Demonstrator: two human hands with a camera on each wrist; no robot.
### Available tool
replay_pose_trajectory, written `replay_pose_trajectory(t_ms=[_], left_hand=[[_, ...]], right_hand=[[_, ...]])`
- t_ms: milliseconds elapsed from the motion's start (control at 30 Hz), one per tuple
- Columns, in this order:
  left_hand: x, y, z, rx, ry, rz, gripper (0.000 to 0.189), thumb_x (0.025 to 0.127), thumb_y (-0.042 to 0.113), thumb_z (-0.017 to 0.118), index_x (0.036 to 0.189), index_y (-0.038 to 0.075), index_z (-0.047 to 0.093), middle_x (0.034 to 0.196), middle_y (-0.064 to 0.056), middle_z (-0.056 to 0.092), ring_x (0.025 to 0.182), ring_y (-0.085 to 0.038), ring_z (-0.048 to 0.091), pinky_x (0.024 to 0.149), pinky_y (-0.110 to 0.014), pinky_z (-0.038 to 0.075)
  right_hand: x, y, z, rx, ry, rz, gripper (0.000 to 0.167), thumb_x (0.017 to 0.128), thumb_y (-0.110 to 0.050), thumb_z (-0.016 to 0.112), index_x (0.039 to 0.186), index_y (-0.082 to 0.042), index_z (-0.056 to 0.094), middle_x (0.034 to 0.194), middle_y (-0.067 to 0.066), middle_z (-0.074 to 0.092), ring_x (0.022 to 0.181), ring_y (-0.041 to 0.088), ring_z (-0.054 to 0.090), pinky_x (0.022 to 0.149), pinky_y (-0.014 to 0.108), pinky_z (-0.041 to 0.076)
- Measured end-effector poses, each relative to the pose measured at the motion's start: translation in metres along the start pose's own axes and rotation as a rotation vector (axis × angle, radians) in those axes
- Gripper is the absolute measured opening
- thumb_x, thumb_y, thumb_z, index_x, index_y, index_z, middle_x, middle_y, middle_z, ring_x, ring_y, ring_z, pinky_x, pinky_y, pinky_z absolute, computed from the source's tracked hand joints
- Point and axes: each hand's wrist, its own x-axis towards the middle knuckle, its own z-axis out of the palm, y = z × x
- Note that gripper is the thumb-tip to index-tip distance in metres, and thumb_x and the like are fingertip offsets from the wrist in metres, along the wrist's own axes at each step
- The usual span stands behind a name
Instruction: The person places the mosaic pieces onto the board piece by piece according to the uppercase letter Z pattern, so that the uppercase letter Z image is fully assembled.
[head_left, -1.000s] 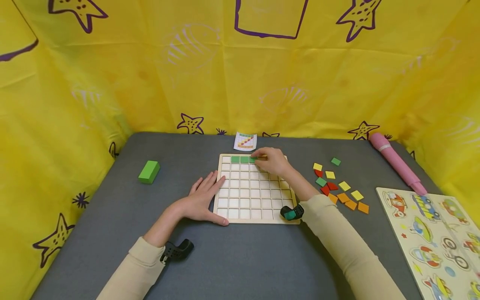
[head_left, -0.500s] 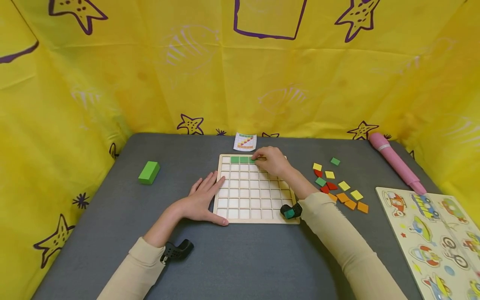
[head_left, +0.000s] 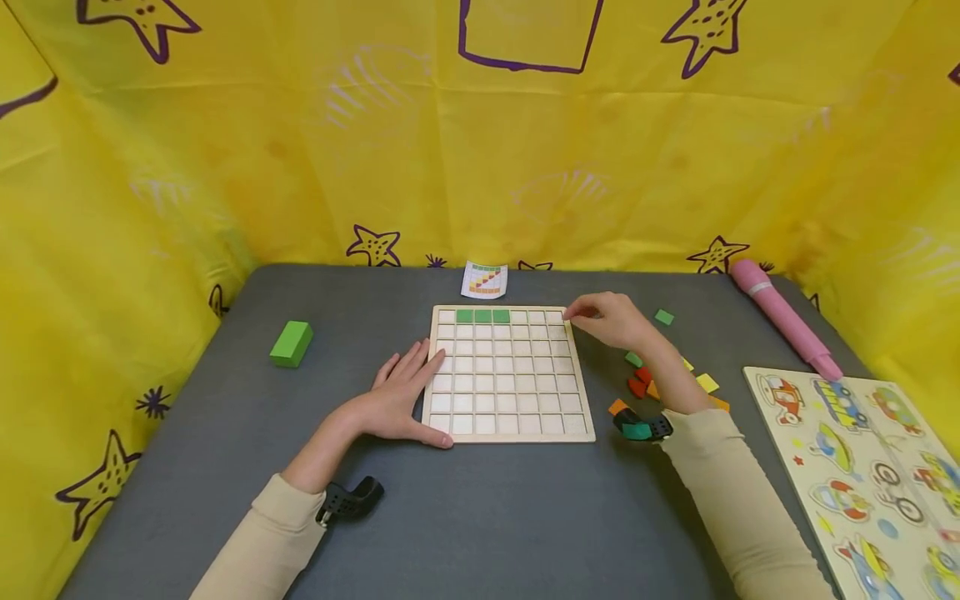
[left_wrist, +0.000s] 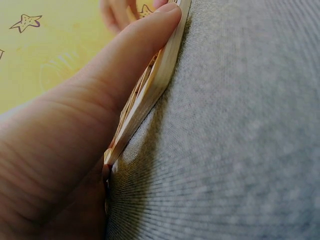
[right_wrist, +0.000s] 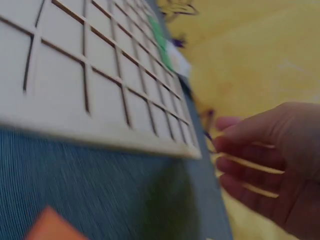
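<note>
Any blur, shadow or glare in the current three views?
Head: grid board reads sharp, light fairly even, no strong glare. Left wrist: yellow curtain washed out and soft; shadow on the table along the grid board's edge. Right wrist: softest, with orange tile and right hand blurred; dark shadow near the grid board's corner.

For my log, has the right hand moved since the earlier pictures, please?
Yes, the right hand moved rightward along the grid board to its far right corner.

No legible lettering, numbers or brands on card [head_left: 484, 281] at far edge of table [head_left: 517, 517], gridded board [head_left: 504, 365] or picture board [head_left: 862, 471].
</note>
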Motion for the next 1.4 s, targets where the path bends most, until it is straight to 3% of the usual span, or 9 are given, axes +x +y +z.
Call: replay_pose_trajectory(t_ms=[200,400,667,933,1167,1400], left_hand=[[-0.001,-0.001,0.0,0.001,-0.003,-0.004,0.124,0.073,0.068,0.073,0.158,0.009,0.005,0.161,-0.018,-0.008,0.148,-0.032,-0.008,0.112,-0.056,-0.003],[0.0,0.0,0.001,-0.007,-0.003,-0.003,0.124,0.073,0.066,0.074,0.158,0.008,0.006,0.161,-0.019,-0.007,0.148,-0.032,-0.008,0.112,-0.057,-0.003],[-0.001,0.001,0.0,-0.01,0.002,0.0,0.123,0.073,0.065,0.074,0.157,0.007,0.007,0.161,-0.02,-0.007,0.148,-0.033,-0.007,0.112,-0.057,-0.002],[-0.001,0.0,0.0,0.01,-0.003,-0.003,0.123,0.073,0.067,0.073,0.158,0.009,0.006,0.162,-0.018,-0.008,0.148,-0.031,-0.008,0.112,-0.056,-0.002],[0.001,-0.001,0.0,0.025,-0.007,-0.01,0.125,0.072,0.071,0.071,0.158,0.01,0.004,0.162,-0.016,-0.009,0.148,-0.029,-0.009,0.113,-0.055,-0.002],[-0.001,0.001,0.0,0.011,-0.003,-0.006,0.124,0.072,0.067,0.073,0.158,0.009,0.005,0.162,-0.017,-0.008,0.148,-0.031,-0.008,0.113,-0.056,-0.002]], right_hand=[[-0.049,0.024,-0.029,-0.045,-0.105,0.105,0.019,0.091,-0.009,0.066,0.107,0.001,0.069,0.1,0.012,0.069,0.088,0.027,0.06,0.077,0.041,0.05],[-0.07,0.04,-0.025,-0.054,-0.062,0.216,0.021,0.085,-0.014,0.074,0.099,0.0,0.067,0.092,0.009,0.067,0.081,0.024,0.057,0.069,0.033,0.047],[-0.063,0.039,-0.01,-0.039,0.04,0.18,0.02,0.085,-0.017,0.076,0.098,-0.003,0.068,0.09,0.007,0.069,0.084,0.026,0.06,0.078,0.04,0.048],[-0.056,0.032,-0.002,-0.015,0.089,0.142,0.019,0.084,-0.015,0.077,0.097,-0.004,0.069,0.087,0.006,0.067,0.082,0.023,0.06,0.075,0.037,0.047],[-0.029,0.012,0.011,0.076,0.113,0.106,0.021,0.084,-0.019,0.078,0.099,-0.006,0.069,0.085,0.006,0.065,0.076,0.022,0.055,0.066,0.035,0.043],[0.008,-0.009,0.03,0.089,0.107,0.04,0.018,0.084,-0.018,0.078,0.094,-0.006,0.07,0.084,0.005,0.067,0.076,0.022,0.057,0.064,0.032,0.043]])
